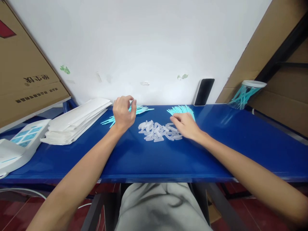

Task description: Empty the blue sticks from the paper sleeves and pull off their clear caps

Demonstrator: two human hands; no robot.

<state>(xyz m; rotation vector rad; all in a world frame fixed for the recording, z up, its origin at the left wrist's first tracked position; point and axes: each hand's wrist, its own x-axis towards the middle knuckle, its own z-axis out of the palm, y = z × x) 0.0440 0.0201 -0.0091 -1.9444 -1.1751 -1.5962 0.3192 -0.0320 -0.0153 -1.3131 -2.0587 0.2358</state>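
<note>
On the blue table lies a loose heap of small translucent white pieces (pixel 158 131). Behind and to its left is a pile of thin turquoise sticks (pixel 141 110), partly hidden by my left hand (pixel 124 112). That hand is raised with its thumb and forefinger curled together in a pinch; what they hold, if anything, is too small to make out. My right hand (pixel 186 124) is at the heap's right edge, fingers bent downward and mostly hidden. Just behind it another bunch of turquoise sticks (pixel 182 109) fans out on the table.
At the left are a stack of white paper bags (pixel 74 123), a white device with blue panels (pixel 26 138) and a cardboard box (pixel 29 70). A phone (pixel 204 92) leans on the wall. A clear container of turquoise sticks (pixel 243 95) stands at the right.
</note>
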